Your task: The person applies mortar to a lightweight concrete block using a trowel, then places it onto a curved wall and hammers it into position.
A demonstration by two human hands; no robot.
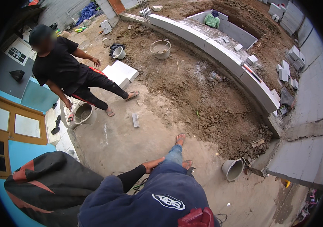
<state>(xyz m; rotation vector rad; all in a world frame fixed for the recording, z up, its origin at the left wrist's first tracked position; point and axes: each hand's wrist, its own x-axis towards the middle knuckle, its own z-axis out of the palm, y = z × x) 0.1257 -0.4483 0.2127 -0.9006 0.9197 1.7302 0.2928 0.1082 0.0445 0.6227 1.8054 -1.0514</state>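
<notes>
My left hand (154, 165) rests against the thigh of my blue jeans (174, 154), its fingers fairly flat and nothing seen in them. A black sleeve covers that forearm. My right hand is out of view. Dark red cloth-like material (197, 218) shows at the lower edge beside my navy shirt. Nearest on the ground are a grey bucket (232, 169) tipped on its side to the right, and a small pale block piece (135, 120) ahead on the concrete.
A co-worker in black (61, 64) stands at left, holding a bucket (84, 113) by its handle. A covered motorbike-like shape (51, 181) is close on my left. A curved low block wall (191, 36) bounds loose soil; another person (212, 20) is in a pit beyond.
</notes>
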